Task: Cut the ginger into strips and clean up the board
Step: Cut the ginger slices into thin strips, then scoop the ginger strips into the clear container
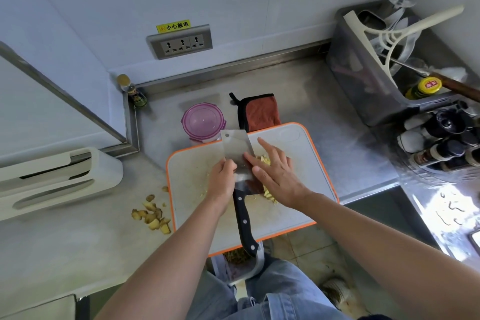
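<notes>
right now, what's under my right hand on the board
Pale ginger strips show around the right hand, beside the cleaver on the board. Its palm covers the rest, so the amount is hidden.

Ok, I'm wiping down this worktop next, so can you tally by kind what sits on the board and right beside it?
Cutting board: 1
Cleaver: 1
Lidded container: 1
Cloth: 1
Cut ginger heap: 1
Ginger peel heap: 1
Total: 6
</notes>
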A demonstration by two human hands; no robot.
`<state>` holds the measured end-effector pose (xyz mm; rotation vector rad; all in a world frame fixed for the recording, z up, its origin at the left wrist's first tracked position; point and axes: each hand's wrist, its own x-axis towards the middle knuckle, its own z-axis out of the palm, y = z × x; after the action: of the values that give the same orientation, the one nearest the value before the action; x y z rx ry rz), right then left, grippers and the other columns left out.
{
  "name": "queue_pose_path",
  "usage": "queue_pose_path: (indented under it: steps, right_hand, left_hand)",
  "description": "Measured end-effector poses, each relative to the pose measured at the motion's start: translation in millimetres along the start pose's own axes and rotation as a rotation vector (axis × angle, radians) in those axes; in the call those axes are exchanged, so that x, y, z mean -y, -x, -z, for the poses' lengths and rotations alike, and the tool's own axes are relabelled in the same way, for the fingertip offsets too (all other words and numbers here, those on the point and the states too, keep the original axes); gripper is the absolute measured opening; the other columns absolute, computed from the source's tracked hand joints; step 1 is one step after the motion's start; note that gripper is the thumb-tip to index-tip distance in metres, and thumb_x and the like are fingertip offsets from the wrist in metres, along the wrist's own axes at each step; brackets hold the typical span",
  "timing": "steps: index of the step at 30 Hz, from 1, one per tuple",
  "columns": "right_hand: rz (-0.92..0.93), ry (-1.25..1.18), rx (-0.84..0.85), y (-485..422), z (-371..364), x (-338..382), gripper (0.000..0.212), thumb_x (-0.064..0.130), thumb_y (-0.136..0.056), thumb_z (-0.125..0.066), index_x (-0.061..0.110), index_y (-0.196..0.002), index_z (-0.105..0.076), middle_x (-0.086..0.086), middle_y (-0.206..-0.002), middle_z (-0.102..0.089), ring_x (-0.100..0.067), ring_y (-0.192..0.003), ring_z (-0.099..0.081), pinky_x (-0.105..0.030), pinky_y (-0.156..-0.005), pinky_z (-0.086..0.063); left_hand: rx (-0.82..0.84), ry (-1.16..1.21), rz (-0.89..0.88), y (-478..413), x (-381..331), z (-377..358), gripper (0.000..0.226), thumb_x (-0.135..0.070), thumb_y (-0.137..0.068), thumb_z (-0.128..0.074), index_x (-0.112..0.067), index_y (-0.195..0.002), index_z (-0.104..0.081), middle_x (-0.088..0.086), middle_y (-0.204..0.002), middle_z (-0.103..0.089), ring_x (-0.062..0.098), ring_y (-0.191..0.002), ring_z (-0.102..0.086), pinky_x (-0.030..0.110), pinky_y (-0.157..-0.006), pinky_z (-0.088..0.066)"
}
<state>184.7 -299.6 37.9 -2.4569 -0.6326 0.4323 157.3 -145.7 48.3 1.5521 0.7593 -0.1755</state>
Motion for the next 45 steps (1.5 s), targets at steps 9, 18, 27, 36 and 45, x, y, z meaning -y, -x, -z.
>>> queue_pose_path:
  steps: [9, 18, 27, 36, 45]
  right_hand:
    - [0.008, 0.056, -0.176, 6.0, 10.5, 11.8, 0.061, 0.056, -0.090, -0.039, 0.023, -0.142, -0.039, 0.000, -0.101, -0.059, -0.021, -0.093, -0.055, -0.037, -0.081, -0.044]
    - [-0.115, -0.289, -0.031, 15.0, 23.7, -14.3, 0.055, 0.014, -0.093, -0.057, 0.024, -0.144, -0.038, 0.006, -0.101, -0.063, -0.014, -0.087, -0.057, -0.018, -0.077, -0.037]
    - [-0.492, -0.059, -0.416, 7.1, 49.9, -101.8, 0.050, 0.006, -0.090, -0.053, 0.016, -0.139, -0.048, -0.017, -0.125, -0.058, -0.035, -0.113, -0.054, -0.035, -0.091, -0.041]
    - [-0.705, -0.022, -0.367, 2.6, 36.4, -135.7, 0.056, -0.001, -0.087, -0.049, 0.013, -0.141, -0.045, -0.024, -0.119, -0.050, -0.041, -0.111, -0.048, -0.036, -0.094, -0.039]
    - [-0.917, 0.234, -0.283, -28.7, 24.8, -99.6, 0.056, 0.019, -0.086, -0.052, 0.020, -0.139, -0.034, -0.015, -0.136, -0.027, -0.034, -0.121, -0.027, -0.043, -0.098, -0.025]
  left_hand:
    - [-0.158, 0.043, -0.136, -4.5, 3.7, -6.1, 0.019, -0.005, -0.093, -0.045, -0.011, -0.078, -0.055, 0.002, -0.076, -0.056, 0.016, -0.071, -0.049, 0.032, -0.066, -0.037]
    - [0.004, 0.006, -0.166, -20.6, 0.2, -46.9, 0.020, -0.025, -0.094, -0.054, -0.006, -0.089, -0.060, 0.010, -0.081, -0.063, 0.027, -0.080, -0.061, 0.035, -0.077, -0.049]
    - [0.148, 0.070, 0.025, -39.0, 1.3, -76.0, 0.019, -0.010, -0.102, -0.040, -0.008, -0.113, -0.055, 0.009, -0.080, -0.061, 0.013, -0.054, -0.059, 0.020, -0.045, -0.046]
    - [-0.070, 0.281, 0.239, -76.2, -0.4, -37.1, 0.016, -0.020, -0.100, -0.048, -0.007, -0.109, -0.051, 0.009, -0.077, -0.059, 0.019, -0.058, -0.058, 0.021, -0.041, -0.050]
    - [-0.233, 0.491, 0.323, -96.4, -8.8, 0.1, 0.030, -0.035, -0.099, -0.050, -0.007, -0.109, -0.047, 0.009, -0.081, -0.054, 0.020, -0.062, -0.056, 0.027, -0.049, -0.054]
